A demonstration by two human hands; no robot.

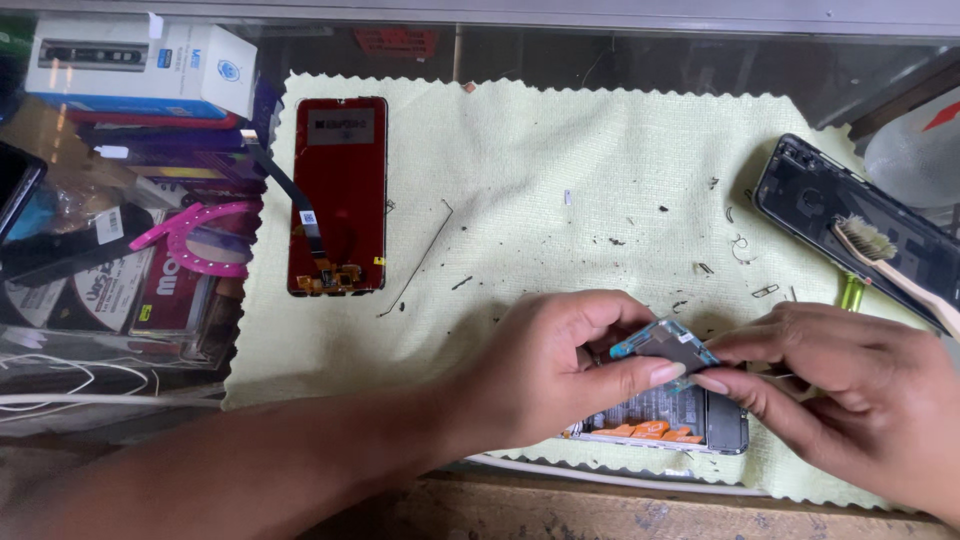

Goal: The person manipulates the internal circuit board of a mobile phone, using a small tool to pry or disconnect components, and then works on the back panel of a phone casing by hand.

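Note:
My left hand (545,365) and my right hand (840,390) meet over the near edge of a pale green cloth (560,170). Between their fingertips they pinch a small grey circuit board with a light blue edge (665,348), tilted up to the left. Directly under the hands lies an opened phone body (665,420), its insides and an orange flex strip showing. A dark red phone screen panel (340,195) with a ribbon cable lies face down at the cloth's left.
A black phone back cover (850,225) rests at the right with a toothbrush (890,260) across it. A thin wire (420,260), small screws and clips are scattered on the cloth. Boxes, discs and pink plastic parts (200,240) show under the glass at left.

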